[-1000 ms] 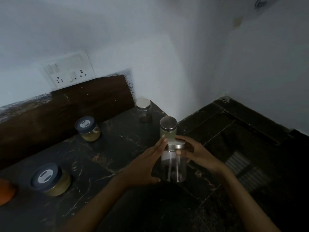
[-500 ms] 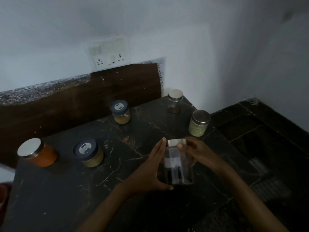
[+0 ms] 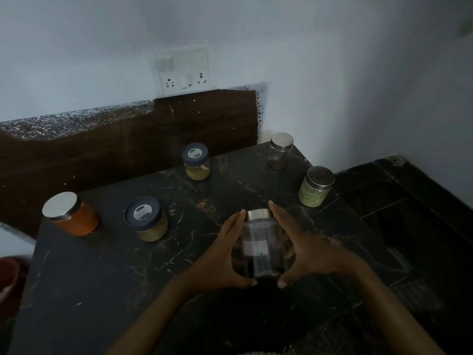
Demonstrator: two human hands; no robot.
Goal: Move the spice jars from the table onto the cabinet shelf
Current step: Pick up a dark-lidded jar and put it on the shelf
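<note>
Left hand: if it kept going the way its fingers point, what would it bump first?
Probably the nearly empty clear jar at the back corner of the table. The left hand, gripping the held jar, points that way; depth is unclear.

The light around me is dim, and a pale wall (image 3: pixel 102 47) faces me, meeting a second wall (image 3: pixel 389 78) in a corner to my right. On the facing wall is a white socket panel (image 3: pixel 183 69), its lower edge just above a dark brown board (image 3: pixel 128 144) that backs the surface (image 3: pixel 89 278), a black slab with pale veins; a speckled strip (image 3: pixel 71 119) runs along the board's top to the left. Beside the surface on my right the floor (image 3: pixel 409 213) is dark tile with a grate (image 3: pixel 409 288).
</note>
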